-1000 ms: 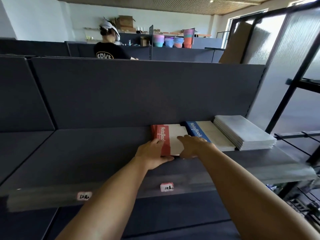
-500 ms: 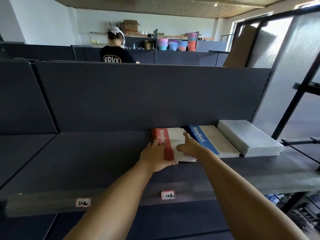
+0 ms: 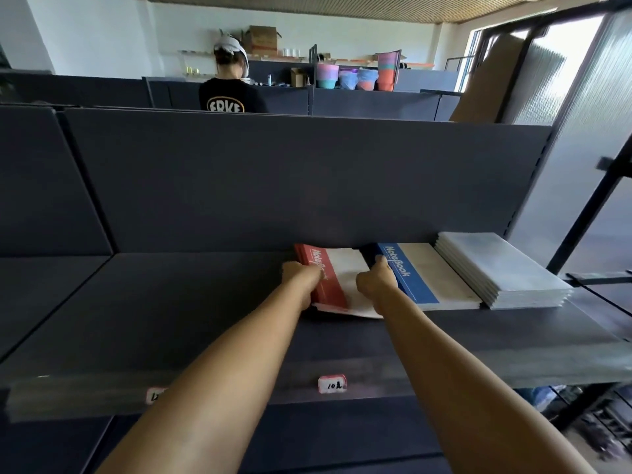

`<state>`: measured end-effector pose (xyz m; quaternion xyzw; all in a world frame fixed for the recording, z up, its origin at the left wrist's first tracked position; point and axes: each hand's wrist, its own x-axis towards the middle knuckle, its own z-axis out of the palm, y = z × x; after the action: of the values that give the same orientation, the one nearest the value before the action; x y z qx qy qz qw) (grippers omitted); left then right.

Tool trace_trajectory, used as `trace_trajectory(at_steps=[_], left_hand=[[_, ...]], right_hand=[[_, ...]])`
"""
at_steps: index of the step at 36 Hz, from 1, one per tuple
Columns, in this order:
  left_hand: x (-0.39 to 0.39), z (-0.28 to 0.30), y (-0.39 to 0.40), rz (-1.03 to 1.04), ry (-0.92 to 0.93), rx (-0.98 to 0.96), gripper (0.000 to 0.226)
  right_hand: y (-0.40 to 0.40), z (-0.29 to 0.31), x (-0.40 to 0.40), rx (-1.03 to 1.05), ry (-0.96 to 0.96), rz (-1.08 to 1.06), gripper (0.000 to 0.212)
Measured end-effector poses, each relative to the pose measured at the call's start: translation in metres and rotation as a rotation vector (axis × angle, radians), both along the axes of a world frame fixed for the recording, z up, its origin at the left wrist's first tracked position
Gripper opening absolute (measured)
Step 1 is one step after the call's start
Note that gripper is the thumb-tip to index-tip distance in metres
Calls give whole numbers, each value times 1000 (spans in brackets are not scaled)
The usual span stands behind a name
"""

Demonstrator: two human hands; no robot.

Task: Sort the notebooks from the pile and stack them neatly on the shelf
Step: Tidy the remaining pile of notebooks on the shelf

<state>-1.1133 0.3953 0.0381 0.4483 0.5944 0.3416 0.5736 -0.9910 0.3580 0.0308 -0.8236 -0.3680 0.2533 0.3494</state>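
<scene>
Change: Half a second earlier your hands lay flatter on the red cover; by this moment both had slid outward to the stack's sides, squaring it.
Left grip: Your left hand [image 3: 301,278] curled its fingers against the left edge of the red notebook stack [image 3: 337,280], at about 9 o'clock of that stack, pressing rather than lifting, as far as could be told.
Right grip: Your right hand [image 3: 376,283] sat at 3 o'clock of the red stack, fingers curled into the gap between it and the blue notebook stack [image 3: 422,277]; whether it pinched a cover or only pushed could not be told.
Place: The red stack lay flat on the shelf [image 3: 171,319], pushed back to the rear panel, its lower sheets fanned out a little at the near edge.
Meaning: You appeared to be aligning, not placing; the red stack looked nearly settled, its bottom leaves not yet flush.
Count: Three stacks stood on the shelf: one red, one blue at 3 o'clock of it, and one grey-wrapped stack [image 3: 499,273] further right. The number of notebooks in each could not be counted.
Labels: Two price tags showed on the shelf lip, one [image 3: 332,384] in full, one [image 3: 155,395] partly hidden by your left arm.
Background: One person [image 3: 231,85] stood beyond the partition, back turned.
</scene>
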Motion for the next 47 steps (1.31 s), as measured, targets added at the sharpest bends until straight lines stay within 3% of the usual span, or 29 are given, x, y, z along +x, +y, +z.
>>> trace_trajectory(at_steps=[5,7,9,12,16,22,27,31,35,38,43,47], left_hand=[[1,1,-2,-21,-31,59,25],[-4,2,-1,-44,-77,128,30],[-7,6,-1,-64,-146,191,41],[-10,13,1,-50,-242,257,40],[-12,18,0,-49,-277,319,42],[-14,-2,-1,-117,-197,279,41],[-19,-14,-3,-169,115,392,34],[-16,-7,-1,-202,145,365,35],[-8,-3,-3,-189,146,260,35],[-2,-7,-7,-186,205,241,44],[4,-9,-9,-167,375,215,57],[5,-12,-6,-204,436,261,54]], right_hand=[[-2,-2,-5,46,90,3,75],[-2,3,-3,110,212,-41,76],[-3,12,1,247,357,-76,64],[-5,27,5,426,344,-67,34],[-4,33,2,535,407,-65,30],[-13,17,0,294,228,-9,33],[-21,2,0,100,91,34,41],[-23,8,2,56,41,30,41],[-24,14,2,-36,-31,10,61],[-23,11,0,-33,-82,-22,53],[-23,11,-3,-153,-223,6,59],[-22,13,-4,-192,-325,26,47]])
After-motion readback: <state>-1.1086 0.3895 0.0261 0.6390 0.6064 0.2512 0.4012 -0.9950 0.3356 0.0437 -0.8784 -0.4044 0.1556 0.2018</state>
